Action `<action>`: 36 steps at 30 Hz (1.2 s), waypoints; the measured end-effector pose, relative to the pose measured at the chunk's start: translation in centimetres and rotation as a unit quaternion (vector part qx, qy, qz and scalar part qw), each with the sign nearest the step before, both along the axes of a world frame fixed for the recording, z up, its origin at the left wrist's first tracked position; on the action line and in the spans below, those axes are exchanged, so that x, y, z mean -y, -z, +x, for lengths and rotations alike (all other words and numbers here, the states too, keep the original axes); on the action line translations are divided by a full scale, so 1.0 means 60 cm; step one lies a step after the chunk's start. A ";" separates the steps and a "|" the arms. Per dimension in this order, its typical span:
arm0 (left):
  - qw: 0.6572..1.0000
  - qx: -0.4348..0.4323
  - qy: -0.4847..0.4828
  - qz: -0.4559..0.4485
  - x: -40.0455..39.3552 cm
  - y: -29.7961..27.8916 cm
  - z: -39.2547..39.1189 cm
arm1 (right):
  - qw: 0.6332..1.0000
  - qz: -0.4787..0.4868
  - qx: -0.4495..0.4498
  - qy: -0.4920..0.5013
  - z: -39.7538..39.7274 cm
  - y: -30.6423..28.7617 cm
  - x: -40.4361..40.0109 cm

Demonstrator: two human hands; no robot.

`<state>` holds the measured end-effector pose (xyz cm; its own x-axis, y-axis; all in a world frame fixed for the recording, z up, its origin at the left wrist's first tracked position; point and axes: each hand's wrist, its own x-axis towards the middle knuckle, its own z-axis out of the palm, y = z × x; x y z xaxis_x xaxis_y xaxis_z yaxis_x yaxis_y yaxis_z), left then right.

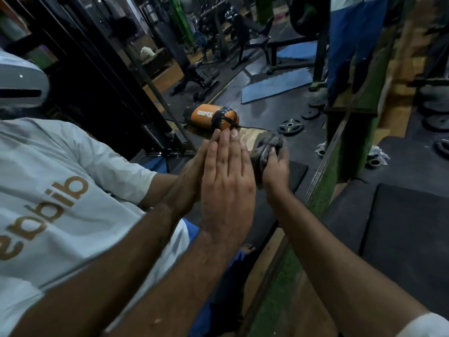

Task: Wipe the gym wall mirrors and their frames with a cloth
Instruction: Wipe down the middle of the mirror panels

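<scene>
Left hand (227, 181): lay flat against the mirror (150, 76), fingers straight and together, meeting its own reflection palm to palm.

Right hand (275, 166): fingers curled round a grey cloth (267, 145), which was bunched and pressed to the glass just right of the left hand, near the green frame (340, 152).

Mirror: carried the reflection of the person's white printed shirt (60, 190) (lettering reversed), an orange bag (211, 116) on the floor, blue floor mats (274, 86) and weight plates (290, 127).

Frame: ran diagonally from upper right to the lower edge; dark padded mats (401, 220) lay to its right.
</scene>
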<state>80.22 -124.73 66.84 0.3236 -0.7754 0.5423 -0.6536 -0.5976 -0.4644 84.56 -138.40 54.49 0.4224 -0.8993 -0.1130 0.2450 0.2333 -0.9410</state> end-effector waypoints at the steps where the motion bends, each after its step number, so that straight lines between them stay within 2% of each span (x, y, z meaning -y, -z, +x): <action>1: 1.000 0.005 -0.001 0.009 0.015 0.002 0.003 | 1.000 -0.005 0.003 -0.013 -0.001 -0.022 0.012; 2: 1.000 0.015 -0.001 0.019 0.030 0.004 0.007 | 0.998 -0.049 0.020 -0.022 -0.004 -0.046 0.021; 4: 0.999 0.036 -0.004 0.031 0.060 0.005 0.018 | 0.977 -0.200 0.065 -0.028 -0.019 -0.094 0.030; 7: 0.998 0.044 -0.020 0.043 0.095 0.010 0.027 | 0.936 -0.345 0.063 -0.020 -0.021 -0.075 0.060; 8: 0.998 0.043 -0.025 0.046 0.105 0.013 0.028 | 0.936 -0.350 0.036 -0.011 -0.015 -0.055 0.074; 9: 0.998 0.041 -0.028 0.048 0.113 0.015 0.030 | 0.951 -0.310 0.015 -0.001 -0.009 -0.038 0.087; 11: 0.997 0.035 -0.030 0.058 0.129 0.018 0.030 | 0.989 -0.148 0.010 -0.005 -0.001 -0.042 0.110; 12: 0.997 0.033 -0.029 0.060 0.138 0.019 0.031 | 0.995 -0.096 0.017 -0.012 0.003 -0.063 0.121; 13: 0.997 0.032 -0.027 0.058 0.148 0.019 0.032 | 0.995 -0.098 0.029 -0.016 0.006 -0.089 0.131; 14: 0.998 0.029 -0.025 0.054 0.159 0.018 0.034 | 0.989 -0.143 0.043 -0.018 0.007 -0.109 0.142; 17: 0.999 0.026 -0.028 0.033 0.192 0.011 0.043 | 0.939 -0.334 0.073 -0.018 0.010 -0.120 0.175; 19: 0.999 0.022 -0.035 0.032 0.212 0.010 0.048 | 0.923 -0.378 0.067 -0.016 0.008 -0.077 0.196; 20: 0.998 0.020 -0.040 0.038 0.222 0.012 0.050 | 0.931 -0.361 0.043 -0.018 0.009 -0.049 0.207; 21: 0.998 0.018 -0.044 0.045 0.232 0.014 0.050 | 0.951 -0.308 0.018 -0.018 0.012 -0.023 0.221; 23: 0.997 0.018 -0.048 0.053 0.256 0.016 0.054 | 0.993 -0.114 -0.029 -0.021 0.026 -0.005 0.257; 24: 0.997 0.021 -0.049 0.054 0.271 0.015 0.056 | 0.998 -0.032 -0.041 -0.020 0.033 -0.011 0.275; 25: 0.997 0.028 -0.051 0.053 0.285 0.013 0.059 | 0.999 0.004 -0.039 -0.029 0.036 -0.031 0.287; 26: 0.997 0.038 -0.052 0.051 0.300 0.011 0.063 | 0.999 -0.014 -0.017 -0.040 0.036 -0.058 0.294; 27: 0.996 0.047 -0.053 0.050 0.314 0.008 0.067 | 0.996 -0.074 0.017 -0.047 0.032 -0.086 0.298; 29: 0.996 0.052 -0.055 0.047 0.336 0.005 0.074 | 0.966 -0.238 0.081 -0.054 0.027 -0.116 0.304; 31: 0.997 0.048 -0.052 0.044 0.355 0.006 0.079 | 0.934 -0.344 0.091 -0.044 0.034 -0.100 0.320; 32: 0.997 0.041 -0.047 0.043 0.365 0.008 0.081 | 0.929 -0.361 0.069 -0.031 0.038 -0.079 0.329; 34: 0.998 0.031 -0.042 0.047 0.381 0.016 0.085 | 0.950 -0.311 0.021 -0.013 0.044 -0.032 0.350; 36: 0.997 0.019 -0.041 0.055 0.396 0.025 0.088 | 0.986 -0.165 -0.012 -0.026 0.052 -0.016 0.378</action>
